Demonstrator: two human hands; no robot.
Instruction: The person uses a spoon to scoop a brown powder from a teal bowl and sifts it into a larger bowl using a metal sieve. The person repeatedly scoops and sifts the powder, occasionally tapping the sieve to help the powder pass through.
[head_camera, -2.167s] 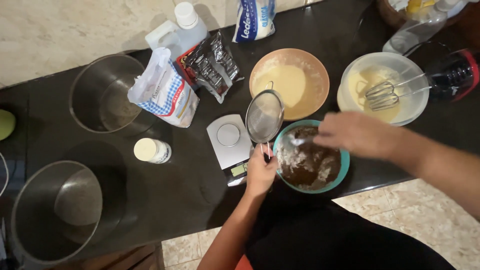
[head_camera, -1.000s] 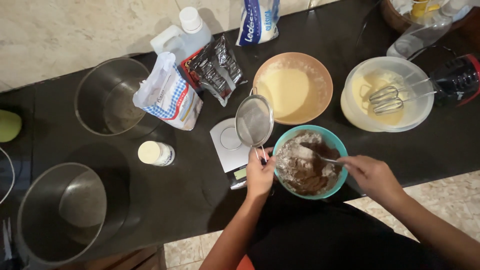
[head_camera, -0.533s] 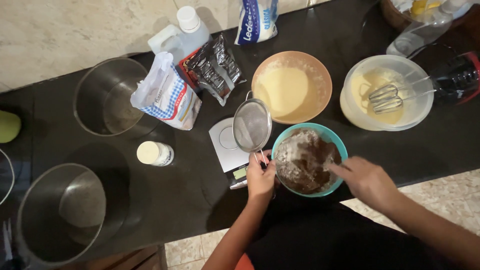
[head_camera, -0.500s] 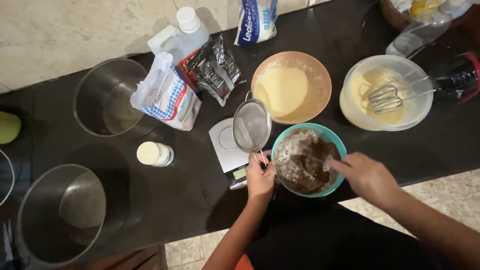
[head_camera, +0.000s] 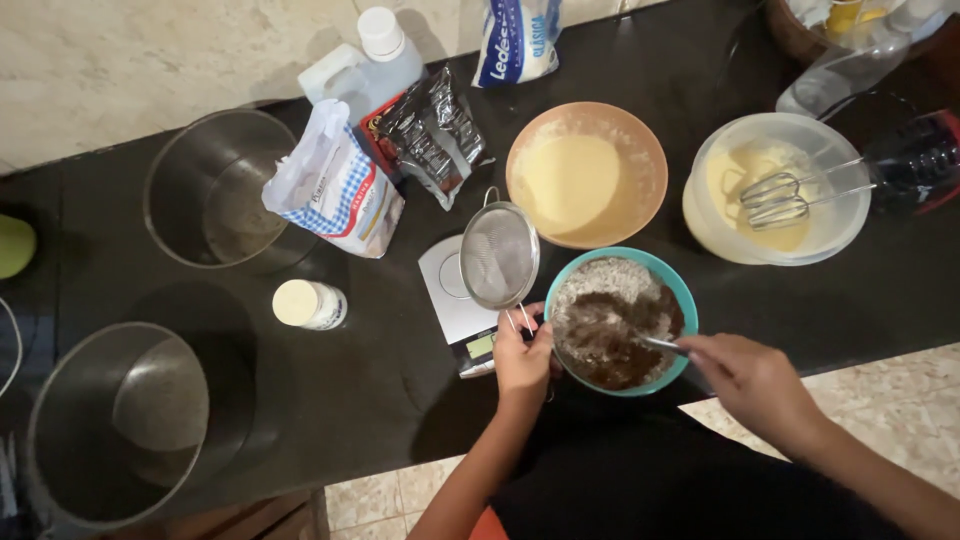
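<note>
While the dark countertop (head_camera: 350, 400) carries everything, start with the biggest pieces: two round metal pans, one (head_camera: 120, 430) at the near left corner and the other (head_camera: 215, 190) further back along the left side, both empty and parked out of the working zone. Over toward the right edge sits a pale plastic bowl (head_camera: 775, 190) of yellow batter with the mixer beaters (head_camera: 775, 200) resting in it, so drips stay inside. Beside it, mid-counter, an orange bowl (head_camera: 585, 175) holds more pale batter.

Now the action: the teal bowl (head_camera: 622, 318) sits right at the near edge, just in front of the person, where both arms reach it easily. It holds white flour and brown cocoa powder, only partly mixed. The right hand (head_camera: 755, 385) is closed around a spoon (head_camera: 660, 344), its tip buried in the brown powder. The left hand (head_camera: 522, 360) is pressed against the bowl's left rim, steadying it, and it looks to pinch the wire handle of the sieve (head_camera: 498, 255) as well, keeping the mesh tilted up over the white kitchen scale (head_camera: 455, 300).

Back along the far edge: a checked flour bag (head_camera: 335, 190), a silvery packet (head_camera: 435, 135), a clear jug (head_camera: 370, 65). Smallest, a little white-lidded jar (head_camera: 310, 304) stands alone left of the scale.
</note>
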